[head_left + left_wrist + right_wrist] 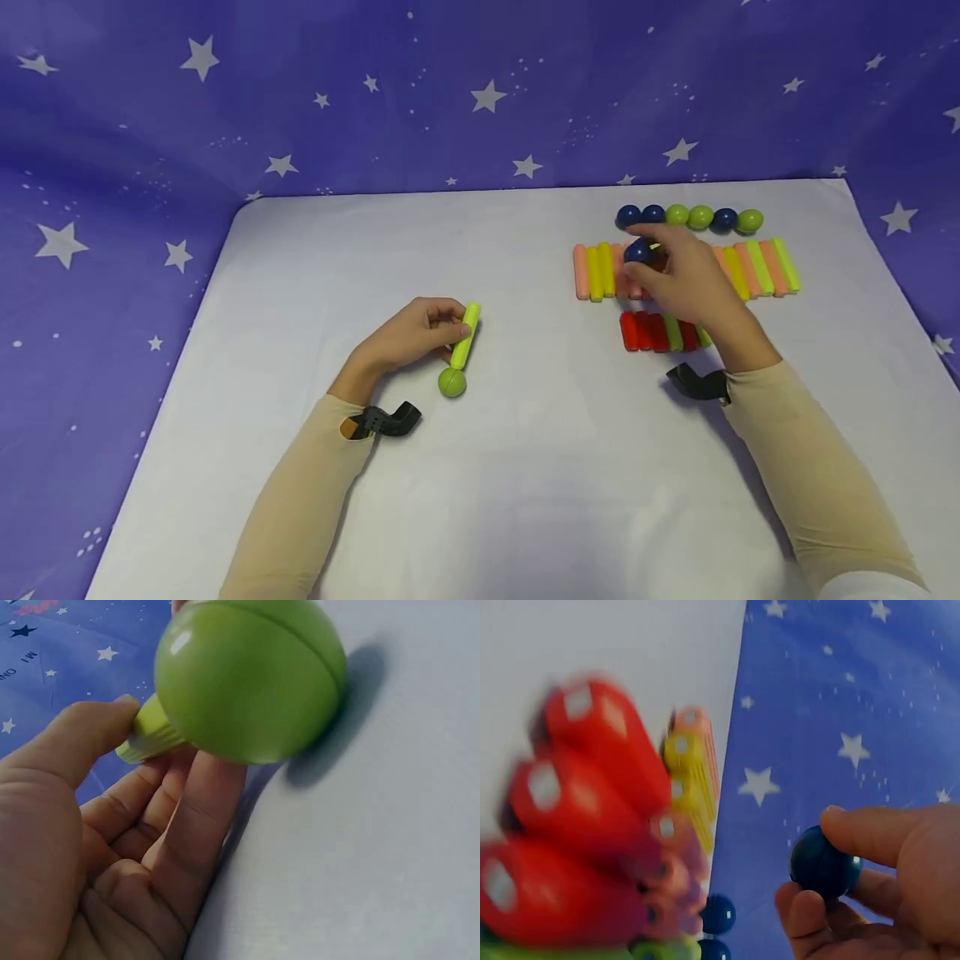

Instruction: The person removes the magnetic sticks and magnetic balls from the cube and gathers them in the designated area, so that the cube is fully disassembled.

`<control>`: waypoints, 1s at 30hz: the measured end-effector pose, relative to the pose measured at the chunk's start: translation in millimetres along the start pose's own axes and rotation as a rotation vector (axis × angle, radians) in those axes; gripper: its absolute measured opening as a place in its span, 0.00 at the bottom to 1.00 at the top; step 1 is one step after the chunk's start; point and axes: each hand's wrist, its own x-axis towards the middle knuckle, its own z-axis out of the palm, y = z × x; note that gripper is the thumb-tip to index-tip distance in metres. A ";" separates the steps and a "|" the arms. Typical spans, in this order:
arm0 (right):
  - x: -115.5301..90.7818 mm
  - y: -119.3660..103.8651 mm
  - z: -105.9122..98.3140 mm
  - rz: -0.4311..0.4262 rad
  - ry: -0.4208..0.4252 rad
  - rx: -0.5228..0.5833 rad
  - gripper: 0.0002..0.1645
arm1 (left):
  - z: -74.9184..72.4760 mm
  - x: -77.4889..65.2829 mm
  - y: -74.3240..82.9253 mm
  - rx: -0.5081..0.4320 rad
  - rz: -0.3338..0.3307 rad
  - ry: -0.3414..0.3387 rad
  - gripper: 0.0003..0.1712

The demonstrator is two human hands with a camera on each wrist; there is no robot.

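Observation:
My left hand [420, 333] pinches a yellow-green stick [467, 335] between thumb and fingers, left of the table's middle. A green ball [452, 382] sits at the stick's near end; in the left wrist view this ball [251, 682] hides much of the stick [152, 731]. Over at the right, my right hand [693, 275] holds a dark blue ball [637, 252] by thumb and fingertips, above a long row of coloured sticks [595, 273]. The right wrist view shows that blue ball [825, 862] in the fingers, with red sticks [585, 787] blurred at left.
Behind the long row lies a line of blue and green balls [701, 217]. A shorter row of red and green sticks [643, 332] lies nearer, partly under the right wrist. The white table [525, 467] ends at a blue star-patterned backdrop [420, 125].

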 end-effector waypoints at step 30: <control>124.2 6.8 4.8 -0.033 -0.254 -0.433 0.31 | -5.8 3.4 -5.2 -0.178 0.038 0.033 0.19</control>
